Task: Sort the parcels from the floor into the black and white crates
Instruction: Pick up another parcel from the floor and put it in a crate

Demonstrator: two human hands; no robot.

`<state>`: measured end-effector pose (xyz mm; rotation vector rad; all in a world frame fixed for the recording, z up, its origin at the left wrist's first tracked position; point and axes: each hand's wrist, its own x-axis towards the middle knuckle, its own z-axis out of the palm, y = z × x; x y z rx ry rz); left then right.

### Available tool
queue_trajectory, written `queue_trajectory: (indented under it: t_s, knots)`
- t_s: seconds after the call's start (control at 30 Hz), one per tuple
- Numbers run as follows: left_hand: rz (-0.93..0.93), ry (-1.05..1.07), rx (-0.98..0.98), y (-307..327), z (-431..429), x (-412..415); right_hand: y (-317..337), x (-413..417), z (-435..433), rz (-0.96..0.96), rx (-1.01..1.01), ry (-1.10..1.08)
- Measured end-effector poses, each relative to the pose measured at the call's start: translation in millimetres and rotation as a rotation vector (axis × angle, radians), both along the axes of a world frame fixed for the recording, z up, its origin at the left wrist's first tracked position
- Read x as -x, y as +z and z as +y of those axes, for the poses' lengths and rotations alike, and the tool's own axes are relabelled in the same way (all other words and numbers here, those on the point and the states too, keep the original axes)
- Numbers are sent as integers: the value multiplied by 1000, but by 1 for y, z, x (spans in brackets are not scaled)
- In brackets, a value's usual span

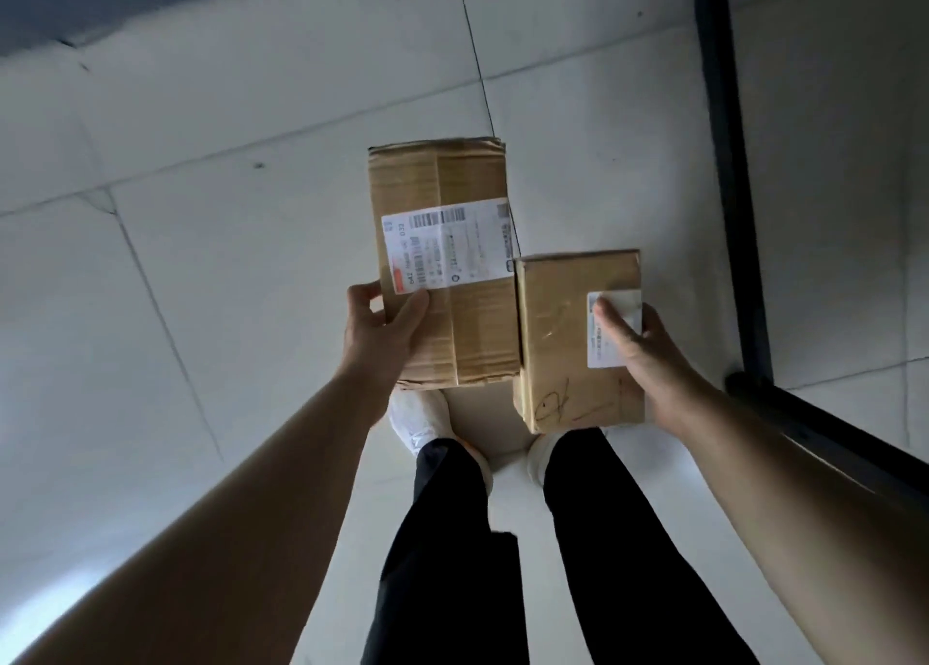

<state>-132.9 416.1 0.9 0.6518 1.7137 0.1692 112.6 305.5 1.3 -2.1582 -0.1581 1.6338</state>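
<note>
I hold two brown cardboard parcels in the air above my feet. The taller parcel [442,262] carries a large white shipping label with barcodes; my left hand [384,327] grips its lower left corner, thumb on top. The smaller parcel [563,342] has a small white label and pen scribbles; my right hand [643,357] grips its right side, thumb on the label. The two parcels touch side by side. No crate is in view.
Light grey floor tiles [226,212] spread all around. A black metal frame post [729,171] runs down the right side, with a black bar [814,428] slanting toward the lower right. My legs in black trousers and white shoes [420,418] stand below the parcels.
</note>
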Motion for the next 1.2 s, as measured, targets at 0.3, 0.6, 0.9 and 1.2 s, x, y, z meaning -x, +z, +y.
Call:
queue_trajectory:
  t_s: [0.3, 0.6, 0.9, 1.2]
  knots:
    - [-70, 122, -95, 218, 62, -2, 202, -3, 68, 90, -135, -1]
    - [-191, 69, -192, 402, 100, 11, 382, -13, 110, 244, -230, -5]
    - [-289, -43, -297, 534, 106, 8, 524, -11, 119, 189, -399, -162]
    - [-422, -244, -496, 689, 136, -26, 660, -26, 95, 100, -767, -328]
